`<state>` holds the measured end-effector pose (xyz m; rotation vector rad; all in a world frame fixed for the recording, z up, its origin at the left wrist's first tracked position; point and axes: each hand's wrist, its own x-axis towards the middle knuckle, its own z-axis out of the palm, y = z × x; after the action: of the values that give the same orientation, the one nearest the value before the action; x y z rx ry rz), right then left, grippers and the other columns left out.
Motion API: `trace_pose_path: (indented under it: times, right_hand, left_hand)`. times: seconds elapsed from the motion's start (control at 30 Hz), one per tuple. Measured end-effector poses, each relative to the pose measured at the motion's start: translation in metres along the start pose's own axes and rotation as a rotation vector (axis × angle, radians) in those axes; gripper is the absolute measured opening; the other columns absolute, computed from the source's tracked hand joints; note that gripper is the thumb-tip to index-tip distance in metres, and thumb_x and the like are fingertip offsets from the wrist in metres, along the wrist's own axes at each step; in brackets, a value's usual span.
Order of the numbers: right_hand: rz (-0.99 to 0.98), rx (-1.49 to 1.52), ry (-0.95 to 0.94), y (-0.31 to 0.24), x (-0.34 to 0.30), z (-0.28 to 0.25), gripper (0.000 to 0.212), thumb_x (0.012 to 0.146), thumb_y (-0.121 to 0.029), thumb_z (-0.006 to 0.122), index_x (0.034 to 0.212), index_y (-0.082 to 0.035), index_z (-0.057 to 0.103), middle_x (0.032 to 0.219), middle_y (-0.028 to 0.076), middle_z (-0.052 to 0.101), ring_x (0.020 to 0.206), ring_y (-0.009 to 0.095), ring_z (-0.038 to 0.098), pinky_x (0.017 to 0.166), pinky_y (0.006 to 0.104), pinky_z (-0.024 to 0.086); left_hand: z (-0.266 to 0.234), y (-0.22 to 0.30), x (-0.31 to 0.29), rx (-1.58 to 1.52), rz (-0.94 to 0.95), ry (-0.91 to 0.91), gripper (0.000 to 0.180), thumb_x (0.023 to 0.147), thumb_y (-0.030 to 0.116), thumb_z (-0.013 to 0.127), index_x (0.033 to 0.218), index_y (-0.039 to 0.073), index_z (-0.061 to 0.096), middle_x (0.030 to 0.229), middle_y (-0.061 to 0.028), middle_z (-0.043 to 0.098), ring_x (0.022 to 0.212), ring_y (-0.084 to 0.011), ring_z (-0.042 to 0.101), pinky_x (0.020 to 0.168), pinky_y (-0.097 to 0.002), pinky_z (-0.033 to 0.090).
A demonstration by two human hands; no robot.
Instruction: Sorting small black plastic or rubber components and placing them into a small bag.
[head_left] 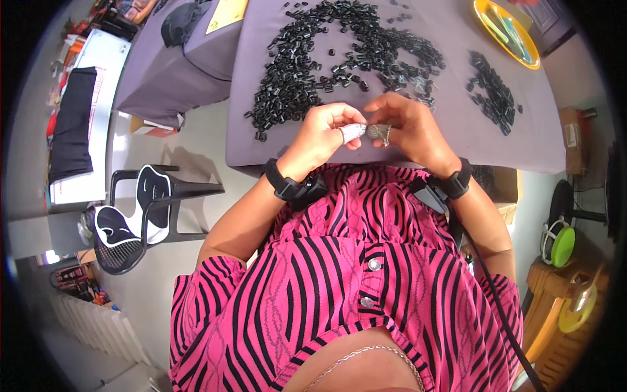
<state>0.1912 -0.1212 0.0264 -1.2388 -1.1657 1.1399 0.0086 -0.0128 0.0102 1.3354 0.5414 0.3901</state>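
Observation:
Both hands meet over the near edge of the cloth-covered table. My left hand (321, 130) is closed, its thumb and fingers pinched together. My right hand (410, 124) is closed too, its fingertips almost touching the left ones. Each thumb wears a whitish wrapping, the left wrap (353, 132) smooth and the right wrap (379, 134) wrinkled. Between the fingertips there may be a tiny dark piece, too small to make out. Just beyond the hands spreads a large pile of small black glossy pieces (284, 98). A smaller heap of black pieces (494, 98) lies to the right.
A yellow oval tray (479, 13) holding something sits at the far right of the grey-purple tablecloth (450, 140). Thin clear slivers (418, 83) lie beside the big pile. Left stand a second covered table (150, 85) and a black-and-white chair (150, 202). Cardboard boxes (575, 140) stand right.

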Motion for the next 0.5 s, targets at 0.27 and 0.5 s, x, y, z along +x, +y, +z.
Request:
trace_pose_path:
  times: [0.27, 0.5]
  right_hand:
    - [-0.367, -0.867, 0.111, -0.017, 0.045, -0.027, 0.024, 0.073, 0.004, 0.06, 0.095, 0.0, 0.067, 0.091, 0.018, 0.065, 0.086, 0.038, 0.064, 0.076, 0.0412, 0.052]
    - [-0.256, -1.187, 0.04, 0.0, 0.079, -0.016, 0.022, 0.072, 0.004, 0.058, 0.091, -0.002, 0.067, 0.09, 0.017, 0.064, 0.088, 0.037, 0.065, 0.077, 0.0437, 0.052]
  left_hand:
    - [-0.023, -0.009, -0.01, -0.163, 0.024, 0.172, 0.011, 0.092, 0.005, 0.063, 0.103, 0.002, 0.064, 0.087, -0.0053, 0.068, 0.072, -0.0131, 0.065, 0.067, -0.0252, 0.053]
    - [-0.027, -0.012, -0.008, -0.258, 0.039, 0.143, 0.012, 0.093, 0.006, 0.062, 0.104, 0.001, 0.064, 0.09, -0.0059, 0.067, 0.075, -0.0138, 0.065, 0.069, -0.0262, 0.054]
